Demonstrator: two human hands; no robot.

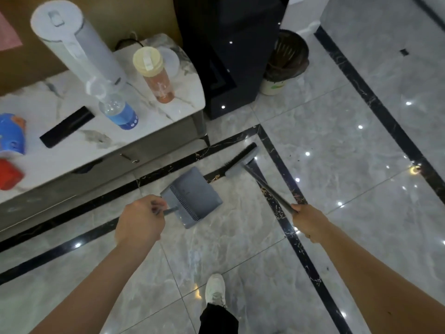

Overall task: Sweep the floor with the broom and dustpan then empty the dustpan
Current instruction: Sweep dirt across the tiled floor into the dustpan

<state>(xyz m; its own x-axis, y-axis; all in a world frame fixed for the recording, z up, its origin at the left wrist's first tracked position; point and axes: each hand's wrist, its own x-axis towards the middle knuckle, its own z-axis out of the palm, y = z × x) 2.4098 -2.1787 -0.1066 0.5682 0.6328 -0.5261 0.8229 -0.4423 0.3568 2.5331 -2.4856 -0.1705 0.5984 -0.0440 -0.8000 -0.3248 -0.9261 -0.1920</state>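
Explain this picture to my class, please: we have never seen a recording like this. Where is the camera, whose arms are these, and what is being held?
There is no machine here. A person wears a wide-angle camera on the head, so you look forward and down along their own bare arms to the tiled floor.

The left hand grips the short handle of a grey dustpan, which has a comb-like row of teeth. The right hand grips the long handle of a broom, whose head lies by the black stripe in the floor. One white shoe shows below.

On the marble-topped cabinet at the left stand a tall white kettle, a clear water bottle and an orange bottle. A lined waste bin stands behind, where the dustpan would probably be emptied.
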